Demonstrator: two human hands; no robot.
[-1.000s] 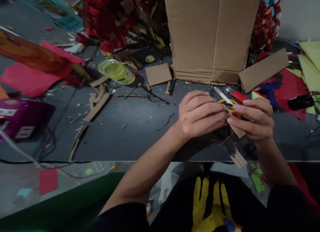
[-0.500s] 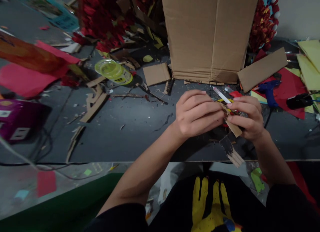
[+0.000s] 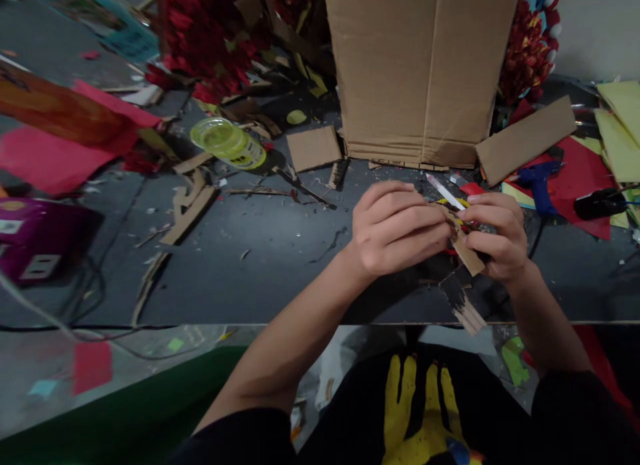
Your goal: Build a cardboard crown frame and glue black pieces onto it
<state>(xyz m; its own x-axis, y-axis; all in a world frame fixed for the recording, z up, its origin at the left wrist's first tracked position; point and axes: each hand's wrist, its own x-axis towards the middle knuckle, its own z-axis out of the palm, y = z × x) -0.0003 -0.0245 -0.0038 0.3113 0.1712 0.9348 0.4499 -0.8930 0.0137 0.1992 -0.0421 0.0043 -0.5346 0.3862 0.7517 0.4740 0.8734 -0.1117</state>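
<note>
Both my hands meet above the dark table (image 3: 260, 265), right of centre. My left hand (image 3: 395, 228) is closed, its fingertips pinching the upper end of a small brown cardboard strip (image 3: 465, 250). My right hand (image 3: 495, 241) is closed on the same strip from the other side. The strip slants down to the right between the two hands. Under them lie scissors with yellow and red handles (image 3: 453, 203) and a white craft knife (image 3: 443, 190). A dark-painted cardboard piece (image 3: 461, 302) lies at the table's front edge.
A tall cardboard box (image 3: 423, 71) stands just behind my hands, with red paper decorations (image 3: 210, 38) beside it. A yellow-green jar (image 3: 227, 143) lies at left, amid cardboard scraps (image 3: 193, 205). A blue glue gun (image 3: 537, 176), coloured paper and a cardboard panel (image 3: 525, 139) sit at right; a purple box (image 3: 35, 241) far left.
My right hand's fingers have curled in from stretched to a tighter grip on the cardboard strip, and both hands have shifted slightly left. The left hand keeps its pinch.
</note>
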